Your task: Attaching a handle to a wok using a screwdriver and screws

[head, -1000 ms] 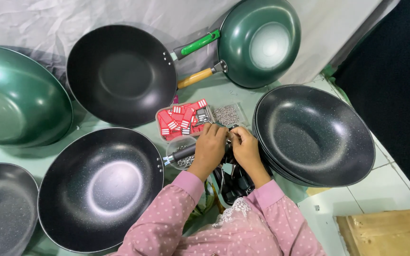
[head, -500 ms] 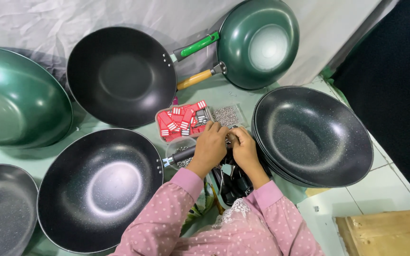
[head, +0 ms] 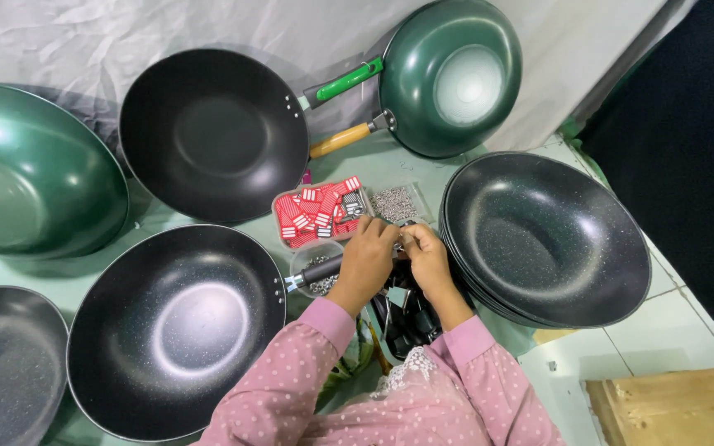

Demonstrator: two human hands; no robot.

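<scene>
My left hand and my right hand meet over the middle of the table, fingertips together on a small metal part that I can barely see. A black tool handle with a metal tip sticks out to the left from under my left hand. Just beyond the hands are a clear tray of red and white tags and a clear tray of small silver screws. A dark speckled wok lies left of my left hand. A stack of dark woks lies right of my right hand.
A black wok and a green wok with a green handle lean at the back. A large green wok is far left and a grey one at bottom left. Black handle parts lie below my hands. A wooden box stands at bottom right.
The hands stay together at the same spot, with only slight finger movement. The woks and trays have not moved.
</scene>
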